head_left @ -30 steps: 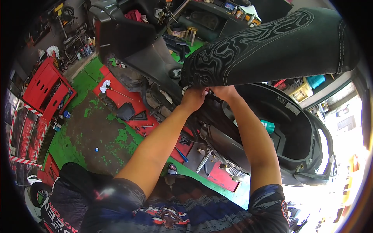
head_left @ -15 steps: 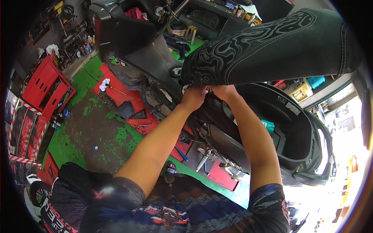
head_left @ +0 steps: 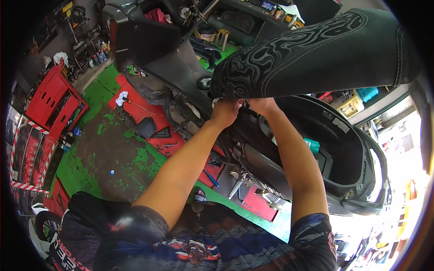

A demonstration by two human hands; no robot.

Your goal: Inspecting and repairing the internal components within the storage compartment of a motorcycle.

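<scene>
A scooter's black seat [head_left: 312, 58], with a swirling grey pattern and pale stitching, stands tilted up over the open storage compartment [head_left: 346, 158]. Under the seat's lower front end, my left hand [head_left: 226, 113] is closed, its fingertips drawn together. Close beside it, my right hand [head_left: 263, 106] bends inward with its fingers curled, partly hidden by the seat edge. Whatever the two hands grip there is too small and covered to make out. Inside the compartment lies a teal container [head_left: 312, 145], partly behind my right forearm.
The scooter's body [head_left: 158, 72] stretches to the upper left. Beneath it, a red mat [head_left: 131, 101] holds a long screwdriver, loose parts and a blue-handled tool [head_left: 211, 178]. A red tool cabinet [head_left: 52, 99] stands at the left. Bottles and a stool [head_left: 222, 38] are at the back.
Both hands stay at the same spot under the seat's front end, with only a very slight shift. Nothing else has visibly moved.
</scene>
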